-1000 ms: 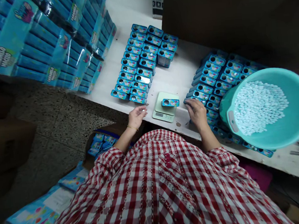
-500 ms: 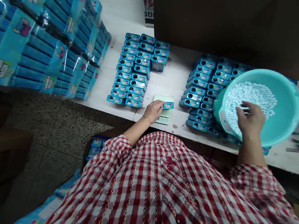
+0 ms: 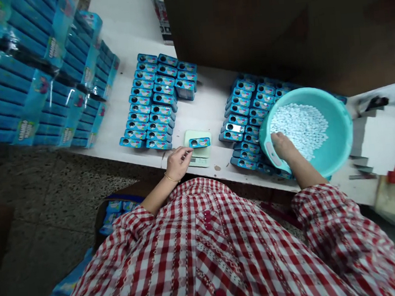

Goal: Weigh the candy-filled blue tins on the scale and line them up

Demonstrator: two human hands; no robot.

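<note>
One blue candy tin (image 3: 199, 142) with a round dark hole in its top stands on a pale green digital scale (image 3: 198, 161). Just left of it is my left hand (image 3: 179, 162), a thin bracelet at its wrist; the fingers are loosely apart near the tin's edge and hold nothing. My right hand (image 3: 283, 147) is inside the turquoise tub (image 3: 338, 154), at the left side of a heap of small white candies (image 3: 301, 123). Its fingers are drawn together and point down; whatever they hold is hidden.
Upright blue tins stand in rows left (image 3: 141, 100) and right (image 3: 239, 112) of the scale, some beside the tub. Wrapped stacks of blue packs (image 3: 40, 88) rise at the left. A large dark box (image 3: 259, 27) borders the white table (image 3: 210, 103) at the back.
My left hand has let go of the tin and drawn back a little to the left. Inside the tub, my right hand has moved left towards the handle side. The camera view has shifted.
</note>
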